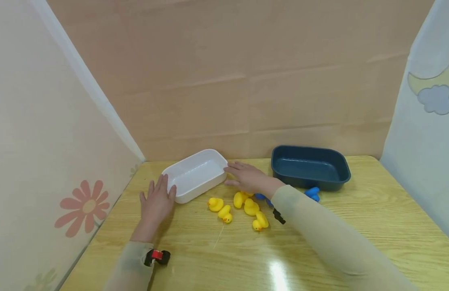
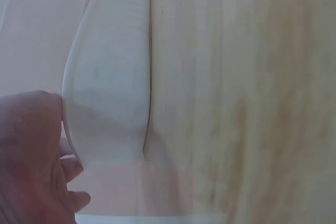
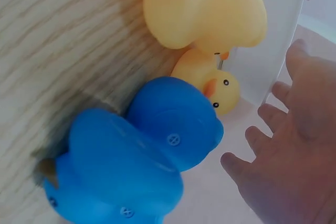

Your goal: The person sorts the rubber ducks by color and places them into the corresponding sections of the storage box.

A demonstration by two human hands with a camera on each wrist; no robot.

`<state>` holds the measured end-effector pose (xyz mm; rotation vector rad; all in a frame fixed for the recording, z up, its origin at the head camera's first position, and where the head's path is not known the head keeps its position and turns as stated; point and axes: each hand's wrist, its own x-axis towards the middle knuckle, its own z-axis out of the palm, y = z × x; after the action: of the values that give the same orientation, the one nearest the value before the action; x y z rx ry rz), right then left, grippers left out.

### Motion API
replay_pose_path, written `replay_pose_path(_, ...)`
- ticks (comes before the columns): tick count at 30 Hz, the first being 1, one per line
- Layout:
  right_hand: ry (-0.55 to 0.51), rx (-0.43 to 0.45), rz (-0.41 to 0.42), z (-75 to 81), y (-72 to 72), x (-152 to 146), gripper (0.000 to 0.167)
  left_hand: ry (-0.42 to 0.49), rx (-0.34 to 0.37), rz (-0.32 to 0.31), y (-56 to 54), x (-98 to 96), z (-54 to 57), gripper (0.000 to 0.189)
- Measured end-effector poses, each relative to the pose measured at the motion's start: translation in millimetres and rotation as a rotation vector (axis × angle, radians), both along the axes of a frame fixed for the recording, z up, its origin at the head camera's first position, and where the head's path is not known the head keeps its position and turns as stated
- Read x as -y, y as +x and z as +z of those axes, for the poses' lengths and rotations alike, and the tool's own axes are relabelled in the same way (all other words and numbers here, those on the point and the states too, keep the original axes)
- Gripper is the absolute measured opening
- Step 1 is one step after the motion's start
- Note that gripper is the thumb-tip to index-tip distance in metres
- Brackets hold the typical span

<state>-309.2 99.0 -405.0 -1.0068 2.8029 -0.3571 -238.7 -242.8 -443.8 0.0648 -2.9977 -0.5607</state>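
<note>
A white rectangular tray [image 1: 195, 176] stands at an angle on the table, left of centre, and looks empty. At its near left corner my left hand [image 1: 157, 204] rests on the rim with fingers spread; the left wrist view shows the tray's side wall [image 2: 110, 72] beside the thumb. Across from it, my right hand [image 1: 249, 178] reaches to the tray's right end, its fingers extended and the fingertips at the rim. Several yellow rubber ducks [image 1: 215, 204] lie in front of the tray. Blue rubber ducks [image 3: 126, 166] lie under and beside my right forearm, partly hidden in the head view.
A dark blue tray [image 1: 311, 181] stands at the back right, with a blue duck [image 1: 313, 193] at its front. A brown paper-like backdrop [image 1: 209, 101] rises behind the wooden table [image 1: 195, 258]. Pale walls [image 1: 64, 121] close off both sides.
</note>
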Motion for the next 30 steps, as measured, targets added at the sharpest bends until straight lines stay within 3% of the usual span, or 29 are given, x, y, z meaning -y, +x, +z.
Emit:
replay_pose_path(10, -0.044, 0.017, -0.001, -5.7, 8.3, -14, 0.063, 0.050, 0.023, -0.100, -13.8, 7.0, -4.8, 0.067)
replay_pose_path(20, -0.068, -0.043, -0.012, -7.0, 21.8, -24, 0.059, 0.022, -0.031, -0.026, -23.9, -1.2, -6.6, 0.066)
replay_pose_path(30, -0.087, -0.108, -0.012, -6.2, 32.6, -28, 0.055, 0.132, -0.031, -0.033, -35.1, -3.7, -7.7, 0.059)
